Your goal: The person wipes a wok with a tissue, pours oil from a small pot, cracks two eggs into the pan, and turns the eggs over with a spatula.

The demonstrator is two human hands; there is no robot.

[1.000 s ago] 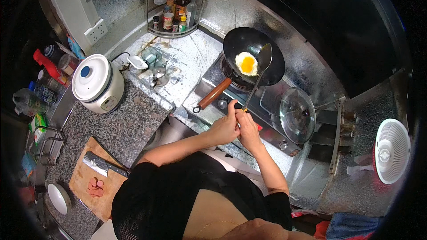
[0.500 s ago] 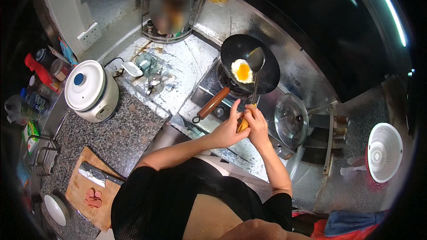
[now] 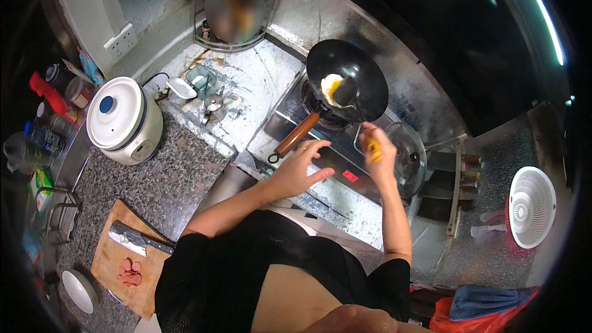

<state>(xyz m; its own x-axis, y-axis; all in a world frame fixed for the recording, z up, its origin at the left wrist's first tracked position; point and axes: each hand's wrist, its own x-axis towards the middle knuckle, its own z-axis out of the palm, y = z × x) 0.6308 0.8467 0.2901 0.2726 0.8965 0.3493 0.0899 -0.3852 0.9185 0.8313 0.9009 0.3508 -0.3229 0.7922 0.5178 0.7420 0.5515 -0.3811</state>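
My right hand (image 3: 377,151) is wrapped round the yellow handle of a spatula, to the right of the stove's front. The dark spatula head (image 3: 345,92) lies over the right part of a fried egg (image 3: 331,88), whose yolk is partly covered. That egg sits inside a black wok (image 3: 364,68) on the burner. Beside the wok's brown wooden handle (image 3: 299,134), my left hand (image 3: 302,169) holds nothing, its fingers apart and not gripping the handle.
A glass lid (image 3: 407,160) rests right of the stove. On the left counter are a white electric cooker (image 3: 120,117) and a cutting board (image 3: 114,265) with a knife (image 3: 132,238) and pink sausage slices (image 3: 129,271). A white strainer basket (image 3: 531,206) stands far right.
My hands have come apart: the right moved right with the spatula, the left drew back to the left, fingers spread. The spatula head came down onto the egg.
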